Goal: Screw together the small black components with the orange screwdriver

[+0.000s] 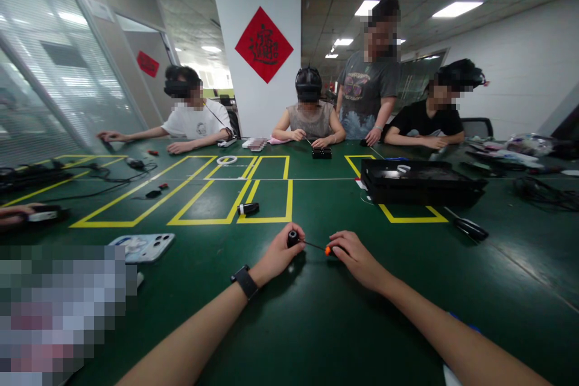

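Green worktop marked with yellow tape rectangles; four other people sit or stand along its far edge, beside a pillar bearing a red diamond sign.

Head view. Left hand, with a wristwatch behind it: grip clenched around a small black cylinder, low over the worktop and centred before the person. Right hand: grip closed over the handle of a screwdriver, of which only the orange collar and thin shaft show. The shaft runs left to the cylinder; whether the tip is seated in it is too small to tell. A phone lies to the left, a black tray farther off to the right.

Judgement: the work goes best with the cylinder braced against the worktop, the shaft in line with whatever it engages, pressure light, and turning done by the fingers. A slip would likely send the tip toward the left thumb.
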A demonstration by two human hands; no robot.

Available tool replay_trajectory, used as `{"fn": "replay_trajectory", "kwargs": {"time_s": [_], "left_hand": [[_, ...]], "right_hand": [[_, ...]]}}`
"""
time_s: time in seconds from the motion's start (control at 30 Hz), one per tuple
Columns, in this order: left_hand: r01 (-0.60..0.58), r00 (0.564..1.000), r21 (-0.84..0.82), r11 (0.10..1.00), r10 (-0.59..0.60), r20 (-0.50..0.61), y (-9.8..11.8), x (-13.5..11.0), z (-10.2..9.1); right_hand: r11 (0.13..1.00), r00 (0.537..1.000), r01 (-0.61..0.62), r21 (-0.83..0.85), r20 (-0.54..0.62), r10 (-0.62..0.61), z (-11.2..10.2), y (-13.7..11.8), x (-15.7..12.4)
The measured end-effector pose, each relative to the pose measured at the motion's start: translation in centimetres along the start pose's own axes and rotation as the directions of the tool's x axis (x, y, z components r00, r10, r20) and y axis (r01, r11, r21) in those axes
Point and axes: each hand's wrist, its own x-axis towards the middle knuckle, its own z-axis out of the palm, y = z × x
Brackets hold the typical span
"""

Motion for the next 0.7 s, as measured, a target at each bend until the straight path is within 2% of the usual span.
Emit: {"fn": "replay_trajectory", "kwargs": {"time_s": [0.1, 0.23, 0.47, 0.7], "left_hand": [[0.002, 1.0, -0.006, 1.0, -0.002, -0.005, 0.03, 0.02, -0.02], [0.005, 1.0, -0.008, 1.0, -0.005, -0.008, 0.04, 0.12, -0.07], [0.014, 1.0, -0.015, 1.0, -0.014, -0.016, 0.15, 0.11, -0.02], [0.036, 0.999, -0.014, 0.999, -0.036, -0.036, 0.3, 0.05, 0.0]], "right_hand": [[1.0, 1.0, 0.031, -0.002, 0.004, -0.031, -0.04, -0.13, 0.02], [1.0, 1.0, -0.001, -0.006, -0.031, 0.001, -0.1, -0.47, -0.17], [0.997, 0.999, 0.016, -0.076, 0.03, -0.013, -0.48, -0.92, -0.17], [0.998, 1.0, -0.006, -0.06, 0.0, 0.006, -0.52, -0.82, -0.09]]}}
